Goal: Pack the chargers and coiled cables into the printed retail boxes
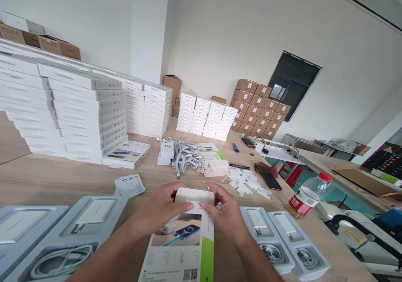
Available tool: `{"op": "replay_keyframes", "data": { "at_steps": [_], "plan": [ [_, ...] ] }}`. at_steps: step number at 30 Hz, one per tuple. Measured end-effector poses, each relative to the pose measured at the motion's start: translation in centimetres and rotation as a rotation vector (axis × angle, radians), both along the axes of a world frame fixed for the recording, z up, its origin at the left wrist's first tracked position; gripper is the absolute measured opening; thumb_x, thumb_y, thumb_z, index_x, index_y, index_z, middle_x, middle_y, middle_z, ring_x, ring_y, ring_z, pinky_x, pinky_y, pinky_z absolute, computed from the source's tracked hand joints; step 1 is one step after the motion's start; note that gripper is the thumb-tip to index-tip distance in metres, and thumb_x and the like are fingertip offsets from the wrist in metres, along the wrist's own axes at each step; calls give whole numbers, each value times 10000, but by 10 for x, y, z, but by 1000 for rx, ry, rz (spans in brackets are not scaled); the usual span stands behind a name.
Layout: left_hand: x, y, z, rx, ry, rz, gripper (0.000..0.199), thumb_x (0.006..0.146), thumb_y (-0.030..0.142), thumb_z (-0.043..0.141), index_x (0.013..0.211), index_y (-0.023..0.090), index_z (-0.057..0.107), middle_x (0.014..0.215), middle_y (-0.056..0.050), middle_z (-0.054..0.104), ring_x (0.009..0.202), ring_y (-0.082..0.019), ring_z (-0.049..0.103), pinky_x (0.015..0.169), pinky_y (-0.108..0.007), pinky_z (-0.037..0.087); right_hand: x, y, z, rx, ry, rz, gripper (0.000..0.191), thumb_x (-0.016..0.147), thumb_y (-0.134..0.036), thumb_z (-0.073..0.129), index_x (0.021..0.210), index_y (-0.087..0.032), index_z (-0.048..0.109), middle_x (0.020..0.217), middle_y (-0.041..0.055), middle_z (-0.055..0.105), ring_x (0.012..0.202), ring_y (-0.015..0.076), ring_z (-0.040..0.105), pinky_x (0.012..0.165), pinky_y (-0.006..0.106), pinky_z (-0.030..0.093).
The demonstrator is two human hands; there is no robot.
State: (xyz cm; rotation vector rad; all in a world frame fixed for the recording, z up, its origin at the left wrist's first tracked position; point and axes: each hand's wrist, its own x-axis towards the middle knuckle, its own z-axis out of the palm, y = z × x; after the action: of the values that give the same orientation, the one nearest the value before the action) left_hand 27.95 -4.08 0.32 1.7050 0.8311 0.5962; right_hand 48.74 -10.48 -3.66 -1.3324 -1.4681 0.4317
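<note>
A white printed packaging box (176, 255) with a green strip and a picture of a phone lies in front of me, its lower end cut off by the frame. My left hand (165, 206) grips the far left corner, thumb pressed on the end flap (194, 195). Closed round the far right corner is my right hand (224, 208), its thumb on the same flap. Left of the box, a grey-blue tray (59, 236) holds a white charger (100, 211) and a coiled cable (59, 261). Two similar trays (287, 221) lie to the right.
Stacks of white boxes (81, 106) stand at the left and back. Beyond my hands lie bundled cables (186, 154), printed leaflets (130, 185), paper scraps (246, 179) and a phone (270, 177). A red-capped bottle (306, 196) stands near the right table edge. Brown cartons (251, 106) are piled behind.
</note>
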Motion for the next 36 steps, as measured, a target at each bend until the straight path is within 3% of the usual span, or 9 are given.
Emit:
{"op": "replay_keyframes", "data": {
  "at_steps": [3, 10, 14, 18, 23, 32, 36],
  "plan": [
    [0, 0, 0, 25, 11, 13, 241, 790, 424, 666, 858, 194, 642, 679, 39, 571, 592, -141, 492, 548, -235, 334, 1, 0, -1, -67, 62, 9, 409, 759, -342, 775, 1155, -270, 700, 937, 28, 678, 734, 177, 564, 669, 312, 507],
    [0, 0, -2, -30, -55, -13, 264, 732, 401, 714, 870, 188, 641, 740, 26, 617, 647, -162, 547, 583, -239, 376, -2, -4, 8, -55, 105, 76, 331, 709, -265, 802, 1032, -273, 728, 926, 16, 672, 771, 183, 588, 666, 292, 481],
    [2, -1, -1, -10, -46, 30, 238, 736, 405, 696, 825, 192, 640, 687, 36, 603, 573, -143, 510, 539, -235, 353, -1, -4, 8, -52, 109, 91, 348, 694, -254, 818, 1028, -278, 723, 948, 14, 666, 796, 186, 600, 676, 292, 482],
    [4, -4, 0, 56, 17, 62, 210, 764, 404, 675, 818, 203, 646, 644, 54, 568, 539, -125, 463, 514, -227, 316, 2, -2, 7, -130, 290, 177, 399, 661, -304, 853, 1026, -246, 703, 935, 20, 670, 796, 191, 616, 679, 300, 499],
    [5, -7, 1, 103, 9, 54, 184, 802, 382, 647, 882, 218, 669, 736, 33, 633, 666, -164, 554, 592, -243, 396, 5, -2, 10, -196, 436, 295, 405, 645, -297, 880, 998, -226, 695, 870, -2, 690, 764, 161, 619, 677, 271, 495],
    [6, -11, -2, 174, 68, 141, 206, 805, 421, 627, 874, 231, 669, 689, 41, 623, 631, -168, 550, 550, -243, 367, 1, -1, 6, -185, 565, 253, 385, 640, -295, 892, 957, -210, 691, 789, -15, 715, 684, 146, 616, 629, 265, 497],
    [11, -12, -7, 197, 24, 178, 253, 803, 425, 627, 694, 211, 547, 603, 64, 491, 564, -128, 444, 517, -231, 309, 0, -3, 8, -167, 566, 219, 358, 642, -293, 889, 924, -204, 687, 766, -14, 710, 658, 141, 606, 590, 253, 484]
  ]
}}
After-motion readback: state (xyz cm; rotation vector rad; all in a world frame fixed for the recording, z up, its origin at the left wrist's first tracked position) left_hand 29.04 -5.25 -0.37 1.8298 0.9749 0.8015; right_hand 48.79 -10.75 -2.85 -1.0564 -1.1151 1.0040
